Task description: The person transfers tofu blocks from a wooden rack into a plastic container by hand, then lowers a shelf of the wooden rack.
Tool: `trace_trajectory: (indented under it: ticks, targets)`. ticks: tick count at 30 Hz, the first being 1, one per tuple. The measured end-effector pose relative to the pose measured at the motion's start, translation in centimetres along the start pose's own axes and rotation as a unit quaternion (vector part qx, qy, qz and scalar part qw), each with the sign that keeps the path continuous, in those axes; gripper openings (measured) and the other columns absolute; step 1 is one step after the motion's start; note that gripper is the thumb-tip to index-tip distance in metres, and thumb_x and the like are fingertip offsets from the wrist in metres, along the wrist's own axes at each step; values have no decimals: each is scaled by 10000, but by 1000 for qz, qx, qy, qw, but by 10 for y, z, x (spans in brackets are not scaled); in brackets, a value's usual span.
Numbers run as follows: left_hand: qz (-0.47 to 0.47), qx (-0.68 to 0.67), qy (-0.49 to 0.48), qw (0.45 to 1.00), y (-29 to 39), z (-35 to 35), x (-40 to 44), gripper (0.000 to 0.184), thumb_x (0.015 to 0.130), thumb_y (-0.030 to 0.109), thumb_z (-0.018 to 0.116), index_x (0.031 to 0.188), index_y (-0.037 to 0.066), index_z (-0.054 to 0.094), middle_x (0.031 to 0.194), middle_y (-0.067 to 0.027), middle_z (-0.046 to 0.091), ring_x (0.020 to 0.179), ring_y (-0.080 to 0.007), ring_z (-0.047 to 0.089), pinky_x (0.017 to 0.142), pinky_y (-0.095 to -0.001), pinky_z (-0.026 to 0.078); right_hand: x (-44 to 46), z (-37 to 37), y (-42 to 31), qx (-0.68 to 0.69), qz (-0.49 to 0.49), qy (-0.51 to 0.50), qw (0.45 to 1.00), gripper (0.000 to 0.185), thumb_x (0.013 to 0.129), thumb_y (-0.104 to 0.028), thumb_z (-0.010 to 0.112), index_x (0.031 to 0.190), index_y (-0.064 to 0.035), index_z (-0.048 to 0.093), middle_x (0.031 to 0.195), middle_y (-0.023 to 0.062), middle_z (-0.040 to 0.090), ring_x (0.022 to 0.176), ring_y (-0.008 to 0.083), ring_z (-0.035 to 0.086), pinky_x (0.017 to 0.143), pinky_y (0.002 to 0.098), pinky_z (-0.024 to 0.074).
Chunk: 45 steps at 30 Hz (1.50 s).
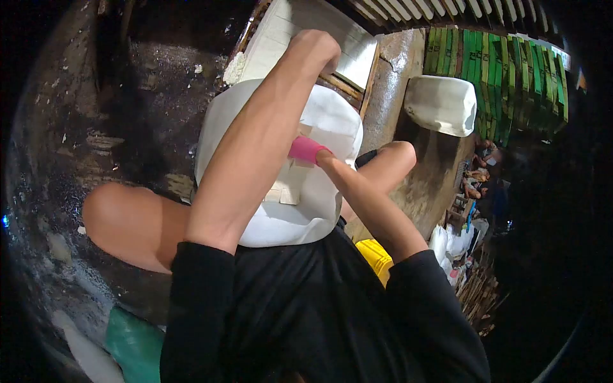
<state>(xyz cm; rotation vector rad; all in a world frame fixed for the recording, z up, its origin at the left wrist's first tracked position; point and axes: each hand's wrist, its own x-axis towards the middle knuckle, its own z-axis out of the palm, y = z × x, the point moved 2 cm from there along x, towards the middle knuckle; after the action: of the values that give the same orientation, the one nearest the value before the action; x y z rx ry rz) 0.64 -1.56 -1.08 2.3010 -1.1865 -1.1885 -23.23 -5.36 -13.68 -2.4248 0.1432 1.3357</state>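
Note:
A large white container (319, 201) with an open top stands between my bent legs. Pale flat pieces (288, 185) lie inside it. My left arm crosses over the container, and my bare left hand (324, 52) is bent down at the near edge of a white, panelled surface (278, 35). Its fingers are mostly hidden. My right hand (306, 150), in a pink covering, is down in the container over the pale pieces. The left forearm hides its fingers, so what either hand holds does not show.
Another white container (440, 105) stands at the upper right beside stacked green slats (498, 76). Something yellow (375, 256) is beside my right arm. White bags (450, 242) and sticks (479, 290) lie at the right. Green material (134, 335) lies at the lower left.

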Motion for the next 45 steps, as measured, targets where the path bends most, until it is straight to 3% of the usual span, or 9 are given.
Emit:
trace_trajectory:
  ticks: [3,15,18,28,31,33,37,41,45]
  targets:
    - [-9,12,17,1000,3,4,2,248,717,148,629,952,135,707,1000,-117,658,882,-241,638,814,-364,489,0,-10,-14,32,180,51,982,480,895,-437,416,953,-43,684,954,179,666,900,329,638,800,422,487]
    - [4,5,1,1000,0,-4,-15,413,824,375,611,1115,86,651,1104,-136,645,1001,-305,619,855,-412,494,-7,-9,-18,-21,113,101,988,296,832,-273,501,859,-42,684,896,182,663,840,351,634,741,426,501]
    - [31,-1,6,999,-2,-2,-6,426,823,379,616,1107,64,650,1097,-150,645,1000,-313,617,863,-409,488,-29,-20,-31,-23,67,262,963,215,759,-195,543,845,-49,675,866,179,658,837,351,634,737,421,504]
    - [17,8,19,1000,-6,6,-6,245,798,231,611,962,68,692,971,-141,672,876,-284,644,793,-406,499,-31,-7,-51,-133,18,7,991,340,795,-161,480,1077,16,550,906,246,622,856,399,605,768,441,481]
    - [53,31,31,998,-9,0,-18,379,871,304,552,1044,-24,631,1032,-231,637,981,-350,613,877,-424,470,-60,-11,-73,-170,-82,236,953,337,851,-232,477,1068,16,548,968,257,610,980,346,587,892,406,444]
    - [33,44,9,998,-11,-1,-22,364,878,272,537,1116,4,602,1091,-231,616,1046,-355,587,909,-423,454,-119,-96,-107,78,-109,-87,987,380,884,-268,468,1120,20,546,991,253,604,1045,266,576,936,405,419]
    - [-59,53,6,997,-14,-12,-31,361,883,244,504,1198,79,569,1144,-196,604,1075,-348,574,926,-429,442,-171,-189,-36,468,-370,-192,779,463,956,-305,400,1240,36,532,1209,183,584,1127,231,545,981,370,395]
    - [-153,75,4,985,-5,-25,-33,358,878,214,480,1208,102,561,1149,-176,606,1078,-342,572,923,-440,440,-77,-189,172,736,-166,219,619,497,953,-330,430,1308,16,464,1304,158,510,1201,221,483,1023,348,346]
    - [-186,60,27,980,-6,-25,-35,323,878,197,474,1166,86,569,1111,-180,617,1060,-340,577,909,-446,440,14,-148,314,683,115,448,566,543,953,-339,442,1367,7,394,1399,134,422,1283,219,402,1068,328,288]
